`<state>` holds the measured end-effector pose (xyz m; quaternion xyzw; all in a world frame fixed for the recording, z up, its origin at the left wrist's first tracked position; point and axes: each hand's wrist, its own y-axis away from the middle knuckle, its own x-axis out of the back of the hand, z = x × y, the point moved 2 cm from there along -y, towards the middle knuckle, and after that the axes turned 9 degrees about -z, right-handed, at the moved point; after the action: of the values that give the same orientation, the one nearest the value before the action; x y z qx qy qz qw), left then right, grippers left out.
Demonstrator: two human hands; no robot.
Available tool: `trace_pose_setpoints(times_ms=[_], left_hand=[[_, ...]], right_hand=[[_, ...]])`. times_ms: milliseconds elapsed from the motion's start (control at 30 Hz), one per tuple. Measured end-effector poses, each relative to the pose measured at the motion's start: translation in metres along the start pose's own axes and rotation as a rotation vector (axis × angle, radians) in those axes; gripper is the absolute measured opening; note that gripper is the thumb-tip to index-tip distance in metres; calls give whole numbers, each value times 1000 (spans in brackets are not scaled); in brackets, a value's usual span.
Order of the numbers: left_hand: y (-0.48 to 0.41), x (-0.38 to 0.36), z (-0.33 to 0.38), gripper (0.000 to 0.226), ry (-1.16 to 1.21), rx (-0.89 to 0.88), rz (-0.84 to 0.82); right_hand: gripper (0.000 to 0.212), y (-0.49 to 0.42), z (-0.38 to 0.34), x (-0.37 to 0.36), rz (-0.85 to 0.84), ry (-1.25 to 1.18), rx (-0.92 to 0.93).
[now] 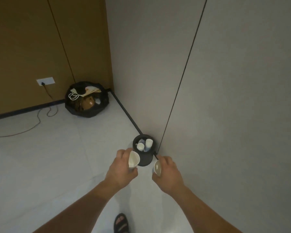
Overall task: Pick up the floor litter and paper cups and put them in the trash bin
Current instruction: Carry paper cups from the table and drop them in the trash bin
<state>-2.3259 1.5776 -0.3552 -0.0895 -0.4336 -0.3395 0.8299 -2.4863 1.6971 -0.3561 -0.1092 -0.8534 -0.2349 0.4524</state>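
Note:
A small dark round trash bin point(145, 159) stands on the floor against the grey wall, with white paper cups point(146, 144) and other litter inside. My left hand point(120, 169) grips a white paper cup point(133, 160), its mouth tilted toward me, just in front and left of the bin. My right hand point(168, 174) holds a second paper cup point(157, 168) just right of the bin's base, with brownish residue showing inside.
A larger bin with a black bag point(86, 100), full of paper bags and rubbish, sits in the far corner. A thin cable point(39, 118) runs from a wall socket point(45, 81) across the pale floor. My sandalled foot point(121, 223) is at the bottom edge.

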Motion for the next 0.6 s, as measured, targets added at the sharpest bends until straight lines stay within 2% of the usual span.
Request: trace_pose_setpoints(times_ms=[200, 433, 600], left_hand=[[-120, 21, -11, 78, -2, -47, -30], [-229, 8, -27, 80, 26, 17, -109], [-313, -24, -44, 80, 59, 136, -156]], right_hand=[[69, -103, -2, 30, 20, 26, -71], [72, -215, 15, 43, -41, -6, -93], [76, -319, 44, 42, -107, -24, -94]])
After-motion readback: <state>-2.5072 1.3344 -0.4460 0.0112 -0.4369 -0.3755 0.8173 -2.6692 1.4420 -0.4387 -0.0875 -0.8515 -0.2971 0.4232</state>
